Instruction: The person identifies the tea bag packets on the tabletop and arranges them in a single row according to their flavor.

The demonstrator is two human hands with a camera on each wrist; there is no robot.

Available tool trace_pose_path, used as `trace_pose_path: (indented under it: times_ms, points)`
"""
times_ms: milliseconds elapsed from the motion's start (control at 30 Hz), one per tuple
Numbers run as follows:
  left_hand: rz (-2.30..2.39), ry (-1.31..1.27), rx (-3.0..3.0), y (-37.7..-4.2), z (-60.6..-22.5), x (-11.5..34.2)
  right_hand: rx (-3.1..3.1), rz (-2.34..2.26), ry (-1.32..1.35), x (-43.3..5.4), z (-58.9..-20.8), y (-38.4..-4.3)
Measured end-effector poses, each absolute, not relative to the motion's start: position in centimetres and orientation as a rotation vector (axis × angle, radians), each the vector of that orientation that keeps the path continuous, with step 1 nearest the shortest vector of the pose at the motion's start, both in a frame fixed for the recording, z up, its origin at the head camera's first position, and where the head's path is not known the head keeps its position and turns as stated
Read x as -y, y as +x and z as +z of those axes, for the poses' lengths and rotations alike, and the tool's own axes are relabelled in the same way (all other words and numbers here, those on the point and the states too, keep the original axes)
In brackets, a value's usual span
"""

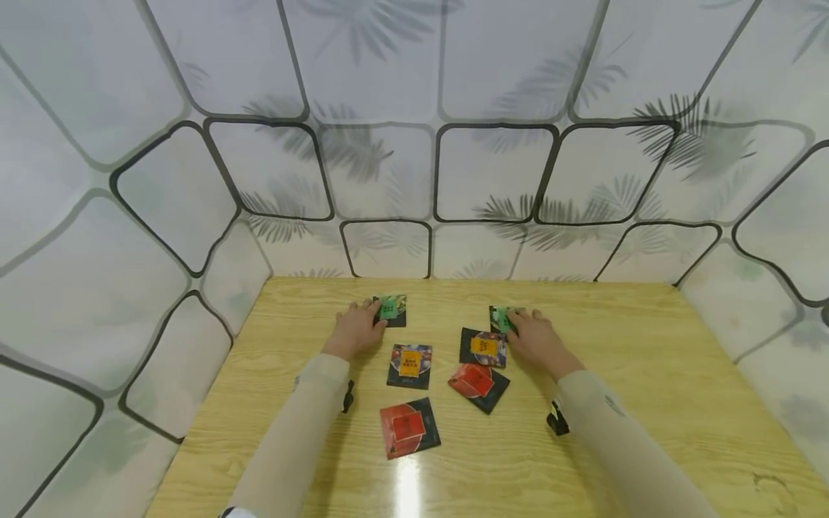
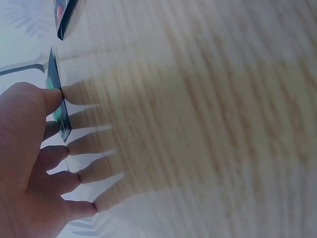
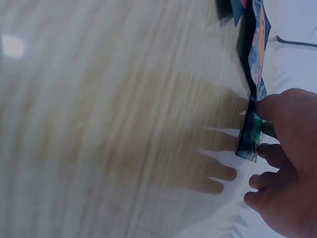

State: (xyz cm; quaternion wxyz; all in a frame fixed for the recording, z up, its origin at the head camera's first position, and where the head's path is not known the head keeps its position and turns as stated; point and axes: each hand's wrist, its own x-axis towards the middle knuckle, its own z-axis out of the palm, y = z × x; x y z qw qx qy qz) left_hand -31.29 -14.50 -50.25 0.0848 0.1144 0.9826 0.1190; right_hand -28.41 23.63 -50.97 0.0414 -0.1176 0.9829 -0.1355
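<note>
In the head view, my left hand point(image 1: 355, 329) rests at a square green-and-black packet point(image 1: 392, 310) at the back of the table. Its thumb and index finger touch that packet in the left wrist view, while the other fingertips spread on the wood. My right hand point(image 1: 536, 339) touches another green-and-black packet point(image 1: 499, 317) with relaxed fingers. In the right wrist view, the thumb meets that packet's near edge and the little finger sits off the table. An orange-labelled packet point(image 1: 483, 347) overlaps the right green one, and a red packet point(image 1: 478, 386) lies against it.
Between the arms, a second orange-labelled packet point(image 1: 409, 365) lies left of centre, with another red packet point(image 1: 409, 427) nearer the front. The wooden table point(image 1: 648, 345) meets a patterned fabric wall point(image 1: 382, 248) at the back and sides.
</note>
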Motion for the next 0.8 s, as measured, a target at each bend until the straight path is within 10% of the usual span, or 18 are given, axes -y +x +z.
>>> trace_pose_path:
  times_ms: [800]
  points:
    - [0.372,0.299,-2.941,-31.4,-50.6,14.1,-2.932,-0.342,-0.46,-17.7,-49.7,-32.2]
